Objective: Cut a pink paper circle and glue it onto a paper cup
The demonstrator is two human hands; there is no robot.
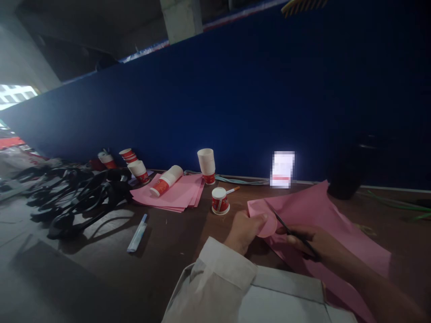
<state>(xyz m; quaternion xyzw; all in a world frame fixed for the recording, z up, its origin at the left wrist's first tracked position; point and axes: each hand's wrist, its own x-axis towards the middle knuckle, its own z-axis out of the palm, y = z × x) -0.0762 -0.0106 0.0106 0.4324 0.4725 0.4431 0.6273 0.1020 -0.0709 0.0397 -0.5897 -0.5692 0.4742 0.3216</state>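
My left hand [245, 229] pinches a pink paper [310, 207] near its left corner, where a rounded, partly cut piece [267, 225] curves out below the thumb. My right hand [308, 242] is closed around a pair of dark scissors [284, 223]. Their blades point up and to the left, along the edge of the rounded part. The rest of the sheet spreads to the right, behind and beneath my right hand. Just left of the paper, a red and white paper cup [220, 202] stands upside down, with an orange and white pen [233, 190] behind it.
Stacked paper cups [206, 163] stand by the blue partition [215, 112]. More cups [166, 181] lie on pink sheets [182, 193]. A marker [137, 233] rests on the brown table [188, 233]. Black headset-like devices [90, 197] crowd the left; a lit screen [282, 169] leans at the back.
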